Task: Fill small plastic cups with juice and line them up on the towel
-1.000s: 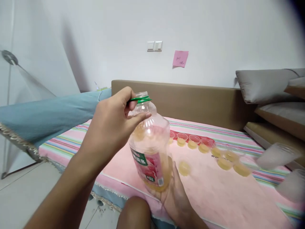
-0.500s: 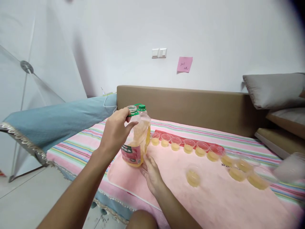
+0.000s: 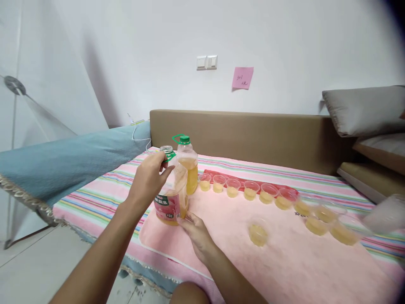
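My left hand (image 3: 148,175) is closed around the green handle ring at the neck of an uncapped plastic juice bottle (image 3: 167,209), which has a pink label and some yellow juice low inside. My right hand (image 3: 198,234) cups the bottle's lower right side, fingers partly hidden behind it. The bottle stands nearly upright at the left end of a pink mat (image 3: 221,236). Just behind it is a second juice bottle (image 3: 191,175) with a green cap, fuller of yellow juice. A clear plastic cup (image 3: 257,235) of juice sits alone on the mat, right of my right hand.
Several more clear cups (image 3: 249,193) of juice form a row along a red strip (image 3: 218,174), bunching together at the right. A blurred translucent container (image 3: 386,215) stands at the far right. Behind are a brown headboard (image 3: 240,135) and grey cushions (image 3: 363,112).
The uncapped bottle has come slightly left and toward me with both hands on it, widening its gap from the capped bottle. The view has shifted a little; the cups look unmoved.
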A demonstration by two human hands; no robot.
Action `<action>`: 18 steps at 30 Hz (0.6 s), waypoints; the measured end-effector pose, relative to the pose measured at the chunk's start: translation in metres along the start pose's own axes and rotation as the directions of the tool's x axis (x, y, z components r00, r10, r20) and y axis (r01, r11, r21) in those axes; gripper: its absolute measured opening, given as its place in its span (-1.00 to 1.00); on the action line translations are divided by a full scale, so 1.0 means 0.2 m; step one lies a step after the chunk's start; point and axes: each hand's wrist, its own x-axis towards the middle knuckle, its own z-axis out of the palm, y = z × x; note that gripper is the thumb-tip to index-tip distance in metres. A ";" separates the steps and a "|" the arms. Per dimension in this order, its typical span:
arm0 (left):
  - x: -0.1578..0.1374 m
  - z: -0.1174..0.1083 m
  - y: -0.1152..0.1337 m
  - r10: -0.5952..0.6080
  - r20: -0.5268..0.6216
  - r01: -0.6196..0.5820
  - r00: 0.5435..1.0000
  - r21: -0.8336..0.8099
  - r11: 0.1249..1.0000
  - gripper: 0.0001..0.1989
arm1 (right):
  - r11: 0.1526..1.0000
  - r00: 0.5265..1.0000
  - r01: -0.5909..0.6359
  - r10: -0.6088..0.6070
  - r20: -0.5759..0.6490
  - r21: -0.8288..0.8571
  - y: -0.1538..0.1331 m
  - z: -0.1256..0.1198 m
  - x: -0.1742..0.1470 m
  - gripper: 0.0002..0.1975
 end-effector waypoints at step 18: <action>-0.15 0.06 0.23 -0.027 -0.462 -0.025 0.887 -0.106 0.994 -0.85 | 0.886 0.996 0.024 0.020 0.090 -0.462 -0.59 -0.32 -0.63 -0.44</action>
